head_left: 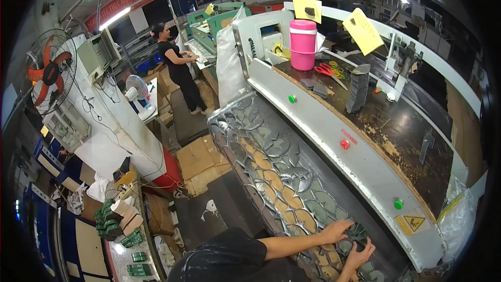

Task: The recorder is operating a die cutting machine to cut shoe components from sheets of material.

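At the lower right, my left hand [335, 232] and my right hand [360, 255] close in from two sides on a small bundle of dark green cut pieces [357, 233]. Fingers of both hands curve against its edges; the exact kind of piece is too small to tell. Beneath them runs a long bed covered with grey-green cut sheet scraps [323, 203], with rounded cut outlines and a strip of tan backing [276, 183] showing through.
Along the bed's right runs a grey machine beam [318, 115] with green buttons and a red button [345, 144]. On the dark top behind it stand a pink jug [303, 44], red scissors [329, 70] and a grey stack [358, 89]. Green blocks [107, 219] lie left; a person [177, 62] stands farther off.
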Demonstrator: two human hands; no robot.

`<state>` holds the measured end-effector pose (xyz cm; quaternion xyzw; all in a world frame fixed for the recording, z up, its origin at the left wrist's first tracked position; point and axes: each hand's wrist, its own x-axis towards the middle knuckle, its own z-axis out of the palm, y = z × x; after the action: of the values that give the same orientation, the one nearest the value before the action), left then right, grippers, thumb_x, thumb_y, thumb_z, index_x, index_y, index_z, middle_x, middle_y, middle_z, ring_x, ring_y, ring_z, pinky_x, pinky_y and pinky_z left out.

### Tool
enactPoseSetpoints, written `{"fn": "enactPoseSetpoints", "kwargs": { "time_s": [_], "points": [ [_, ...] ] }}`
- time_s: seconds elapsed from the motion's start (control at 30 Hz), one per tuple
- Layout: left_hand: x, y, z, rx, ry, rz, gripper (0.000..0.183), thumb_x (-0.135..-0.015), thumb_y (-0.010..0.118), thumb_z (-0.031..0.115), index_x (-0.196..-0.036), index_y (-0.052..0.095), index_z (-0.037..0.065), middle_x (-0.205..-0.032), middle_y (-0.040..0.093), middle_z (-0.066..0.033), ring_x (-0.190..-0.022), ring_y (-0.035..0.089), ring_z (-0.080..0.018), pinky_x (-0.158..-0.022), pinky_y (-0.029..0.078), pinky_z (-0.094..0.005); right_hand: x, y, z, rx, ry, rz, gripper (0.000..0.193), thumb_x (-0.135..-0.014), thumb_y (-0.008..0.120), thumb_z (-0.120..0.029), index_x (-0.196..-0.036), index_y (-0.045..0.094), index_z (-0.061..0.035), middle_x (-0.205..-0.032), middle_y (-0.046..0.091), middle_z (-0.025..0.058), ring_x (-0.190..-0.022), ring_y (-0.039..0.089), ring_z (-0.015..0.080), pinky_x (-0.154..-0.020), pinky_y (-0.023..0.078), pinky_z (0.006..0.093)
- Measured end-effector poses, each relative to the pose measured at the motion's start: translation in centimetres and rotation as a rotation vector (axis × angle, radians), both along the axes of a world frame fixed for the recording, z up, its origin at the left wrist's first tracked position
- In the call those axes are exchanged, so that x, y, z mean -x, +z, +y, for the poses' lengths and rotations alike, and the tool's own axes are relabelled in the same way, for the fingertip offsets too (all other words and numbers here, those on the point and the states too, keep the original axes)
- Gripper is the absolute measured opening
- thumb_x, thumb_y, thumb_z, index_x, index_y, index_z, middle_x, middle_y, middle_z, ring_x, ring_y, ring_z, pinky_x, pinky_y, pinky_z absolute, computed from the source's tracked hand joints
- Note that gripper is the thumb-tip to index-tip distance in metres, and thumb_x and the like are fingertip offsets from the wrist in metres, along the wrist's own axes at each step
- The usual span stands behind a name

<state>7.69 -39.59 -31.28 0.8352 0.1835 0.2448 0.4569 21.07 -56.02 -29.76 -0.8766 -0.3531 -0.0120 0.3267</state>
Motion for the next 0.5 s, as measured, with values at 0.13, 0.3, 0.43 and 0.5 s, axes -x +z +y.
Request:
{"fn": "enactPoseSetpoints", "kwargs": {
  "time_s": [0.13, 0.3, 0.43, 0.5],
  "points": [
    [-0.6, 2.9, -1.7, -0.118, 0.188, -0.023, 0.078, -0.078, 0.089, 0.011, -0.148, 0.054, 0.009, -0.122, 0.056, -0.019, -0.118, 0.057, -0.0424, -0.103, 0.049, -0.0502, -2.4, -1.4, -1.7, -0.089, -0.12, -0.216, 0.071, -0.075, 0.094, -0.009, -0.139, 0.064, -0.0053, -0.136, 0.061, 0.0187, -0.12, 0.061, 0.0441, -0.1, 0.049, 0.0545],
    [-2.0, 3.6, -1.1, -0.198, 0.285, 0.046, 0.07, -0.069, 0.095, 0.019, -0.132, 0.068, 0.006, -0.133, 0.061, -0.0218, -0.127, 0.057, -0.043, -0.107, 0.048, -0.0501, -3.4, -2.7, -2.4, -0.145, 0.079, -0.108, 0.048, -0.08, 0.089, -0.015, -0.123, 0.074, 0.0018, -0.126, 0.073, 0.0244, -0.125, 0.064, 0.0428, -0.108, 0.047, 0.0519],
    [-2.4, 1.7, -0.6, -0.115, 0.275, 0.019, 0.069, -0.068, 0.096, 0.017, -0.13, 0.069, 0.004, -0.121, 0.073, -0.0183, -0.117, 0.065, -0.0426, -0.104, 0.049, -0.0501, -2.6, -1.7, -0.5, -0.17, 0.074, -0.087, 0.056, -0.079, 0.09, -0.025, -0.128, 0.074, -0.0026, -0.132, 0.073, 0.0212, -0.129, 0.064, 0.0412, -0.113, 0.045, 0.0498],
    [-2.0, 1.6, -0.3, -0.148, 0.17, 0.014, 0.07, -0.069, 0.096, 0.019, -0.132, 0.068, 0.004, -0.118, 0.074, -0.0179, -0.114, 0.066, -0.0424, -0.103, 0.049, -0.0493, -2.1, -1.8, -1.1, -0.194, 0.045, -0.007, 0.065, -0.076, 0.093, -0.028, -0.132, 0.07, -0.0029, -0.14, 0.069, 0.022, -0.131, 0.062, 0.0412, -0.114, 0.045, 0.0497]
  ]
}}
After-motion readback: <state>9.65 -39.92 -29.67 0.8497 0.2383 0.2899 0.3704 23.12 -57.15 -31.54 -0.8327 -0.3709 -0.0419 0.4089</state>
